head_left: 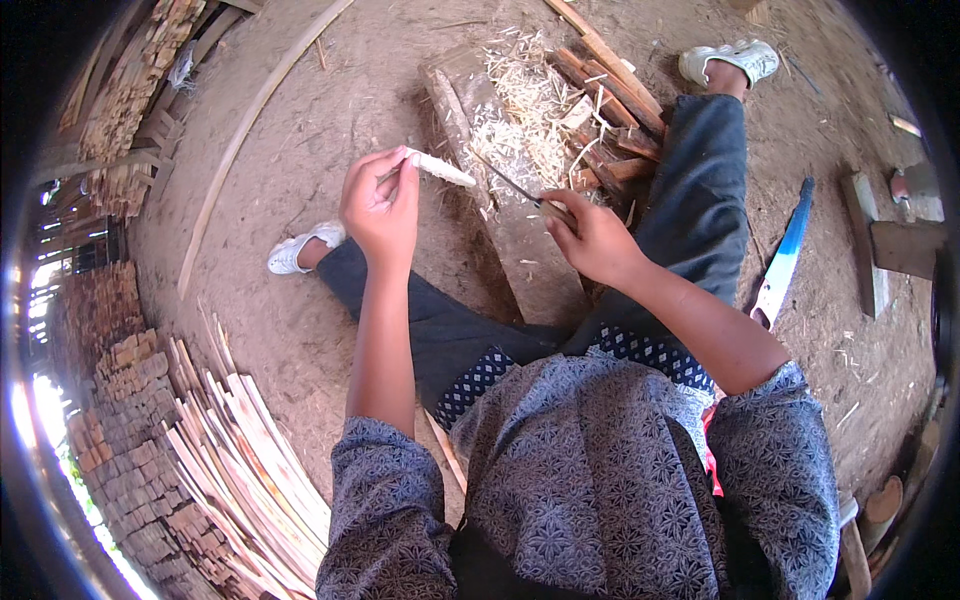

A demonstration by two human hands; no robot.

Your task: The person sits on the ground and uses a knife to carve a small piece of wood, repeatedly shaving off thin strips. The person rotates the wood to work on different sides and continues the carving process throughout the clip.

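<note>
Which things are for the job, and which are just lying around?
Probably the job:
pale wood piece (left hand)
thin tool (right hand)
plank
shavings

Probably lying about:
blue-and-white blade
long wood strip
pale strips

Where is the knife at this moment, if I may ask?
In the head view, the knife is near the centre, in the right hand, its blade close to the pale wooden piece in the left hand.

A grey-blue shirt (590,480) patterned with star-shaped flowers, short loose sleeves (385,500), a dark white-diamond band (645,347) at its hem, dark trousers (695,200), white shoes (752,60)
</note>
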